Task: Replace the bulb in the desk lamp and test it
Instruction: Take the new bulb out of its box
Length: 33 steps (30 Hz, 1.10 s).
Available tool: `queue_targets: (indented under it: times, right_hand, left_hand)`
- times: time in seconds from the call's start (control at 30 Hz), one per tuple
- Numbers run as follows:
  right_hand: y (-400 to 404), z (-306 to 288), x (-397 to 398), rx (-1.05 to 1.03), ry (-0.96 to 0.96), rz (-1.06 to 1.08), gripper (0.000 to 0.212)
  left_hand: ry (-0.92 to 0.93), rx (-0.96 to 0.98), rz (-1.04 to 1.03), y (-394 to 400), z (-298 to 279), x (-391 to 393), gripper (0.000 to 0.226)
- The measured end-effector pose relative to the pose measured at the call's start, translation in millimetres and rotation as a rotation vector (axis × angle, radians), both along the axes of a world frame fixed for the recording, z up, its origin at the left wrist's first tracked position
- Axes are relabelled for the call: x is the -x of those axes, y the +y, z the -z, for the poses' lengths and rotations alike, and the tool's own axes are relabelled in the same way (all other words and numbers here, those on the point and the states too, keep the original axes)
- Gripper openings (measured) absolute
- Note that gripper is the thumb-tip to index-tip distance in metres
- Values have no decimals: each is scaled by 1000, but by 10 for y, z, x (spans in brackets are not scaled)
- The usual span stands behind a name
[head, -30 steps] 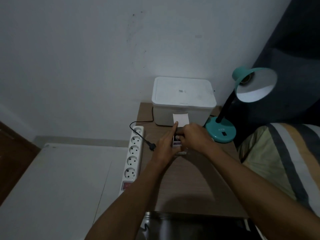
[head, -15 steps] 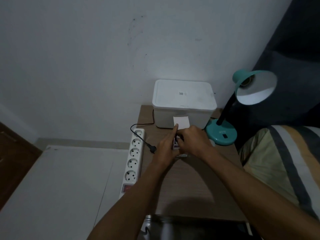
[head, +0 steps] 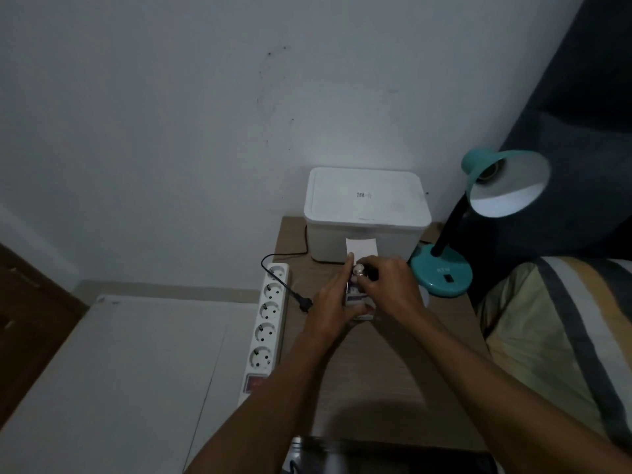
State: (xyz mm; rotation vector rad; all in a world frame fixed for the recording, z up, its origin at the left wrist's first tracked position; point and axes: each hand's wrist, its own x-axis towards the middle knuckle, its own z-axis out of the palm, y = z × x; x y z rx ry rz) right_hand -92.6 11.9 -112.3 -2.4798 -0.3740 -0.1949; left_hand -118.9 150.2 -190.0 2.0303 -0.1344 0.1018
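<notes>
A teal desk lamp point(head: 441, 271) stands at the table's right, its shade point(head: 506, 183) tilted toward me and its socket showing no bulb. My left hand point(head: 330, 302) holds a small bulb box point(head: 355, 297) upright on the wooden table point(head: 369, 364), its flap open. My right hand point(head: 390, 285) pinches the bulb point(head: 359, 269), whose metal base pokes out of the box top. The rest of the bulb is hidden inside the box and under my fingers.
A white lidded box point(head: 366, 213) sits at the table's back. A white power strip point(head: 268, 323) lies along the left edge, with a loose black plug point(head: 304, 304) beside it. A striped pillow point(head: 561, 340) lies at the right, and a white surface point(head: 119, 371) at the left.
The bulb's metal base has come up out of the box top between my right fingers. Both hands have stayed at the same spot on the table.
</notes>
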Motion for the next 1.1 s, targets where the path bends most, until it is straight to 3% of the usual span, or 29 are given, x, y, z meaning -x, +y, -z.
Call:
queue_targets:
  times: [0.2, 0.4, 0.5, 0.6, 0.7, 0.83, 0.97, 1.1]
  right_hand:
    - [16, -30, 92, -67, -132, -31, 29]
    - [80, -167, 61, -223, -243, 10, 23]
    - [77, -314, 22, -402, -219, 86, 25]
    - [40, -455, 11, -653, -120, 269, 24]
    - [-66, -456, -66, -855, 46, 443, 21]
    - [-162, -326, -78, -744, 289, 490, 29]
    - [-127, -235, -78, -711, 386, 400, 38]
    - [-156, -237, -114, -748, 472, 365, 41]
  left_hand:
    - [-10, 12, 23, 2, 9, -1, 112]
    - [0, 23, 13, 2, -27, 25, 84]
    - [42, 8, -14, -10, -32, 33, 94]
    - [92, 1, -14, -27, -46, 41, 119]
    - [133, 55, -38, -40, -83, 62, 125]
    - [117, 70, -35, -56, -104, 65, 110]
    - [105, 128, -20, -51, -104, 69, 93]
    - [94, 145, -23, -49, -127, 89, 89]
